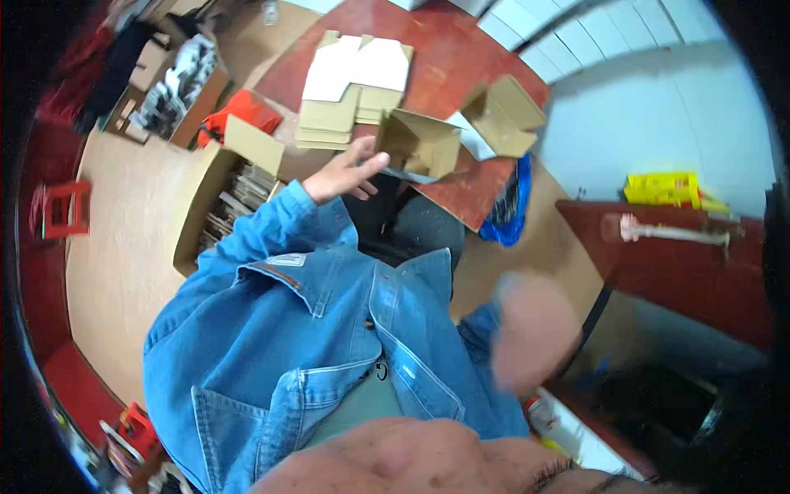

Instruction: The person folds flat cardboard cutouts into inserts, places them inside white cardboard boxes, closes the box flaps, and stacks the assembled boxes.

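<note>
A small brown cardboard box [424,148] with its top open sits at the near edge of the red table [465,193], over my lap. My left hand [350,170] is at its left side, the thumb against the corner and the other fingers partly hidden. I take the hand to be gripping that side of the box. My right hand [535,333] is raised close to my chest on the right, smeared by motion, so its fingers cannot be made out. Farther right on the table stands a second open cardboard box [506,118].
Flat cardboard blanks [354,86], brown and white, lie stacked at the table's far left. A large carton [191,214] holding cardboard pieces stands left of my arm. A blue plastic bag [512,206] hangs by the table's right edge. A red stool [66,208] is far left.
</note>
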Tool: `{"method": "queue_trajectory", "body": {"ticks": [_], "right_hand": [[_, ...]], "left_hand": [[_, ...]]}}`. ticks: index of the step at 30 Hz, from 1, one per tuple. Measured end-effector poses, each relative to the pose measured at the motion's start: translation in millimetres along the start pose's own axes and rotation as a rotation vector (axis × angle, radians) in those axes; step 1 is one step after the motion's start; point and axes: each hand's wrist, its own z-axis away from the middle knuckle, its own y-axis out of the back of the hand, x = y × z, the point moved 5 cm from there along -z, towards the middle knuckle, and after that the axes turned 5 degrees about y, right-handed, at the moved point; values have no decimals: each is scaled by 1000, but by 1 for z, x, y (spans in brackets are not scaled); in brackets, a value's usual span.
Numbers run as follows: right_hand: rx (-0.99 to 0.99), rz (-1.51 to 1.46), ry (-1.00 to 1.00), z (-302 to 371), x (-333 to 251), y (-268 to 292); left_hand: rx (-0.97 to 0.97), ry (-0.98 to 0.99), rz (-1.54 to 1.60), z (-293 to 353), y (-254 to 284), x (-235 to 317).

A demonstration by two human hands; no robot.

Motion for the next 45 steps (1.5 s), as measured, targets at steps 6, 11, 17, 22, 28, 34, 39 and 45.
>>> {"method": "queue_trajectory", "body": {"ticks": [6, 11, 17, 22, 28, 34, 39, 45], "right_hand": [[-5, -658, 256, -35, -40, 30], [-91, -1069, 498, -53, -49, 30], [-296, -1494, 777, -68, -48, 17], [-509, -1800, 975, -78, -36, 12], [-759, -2120, 1163, -93, -19, 4], [-259, -1840, 1108, -55, -167, 23], [-409, -1839, 946, -51, -194, 9], [-491, -1923, 938, -40, -207, 3]], "left_hand": [[-22, -142, -42, -7, -6, -10], [42, -201, -72, -2, -5, -14], [133, -310, -268, -15, 2, -34], [152, -361, -319, -16, 3, -32], [165, -333, -224, -13, 0, -34], [230, -370, -343, -22, 5, -25], [188, -355, -323, -25, 2, -12], [192, -415, -390, -30, 6, -17]]}}
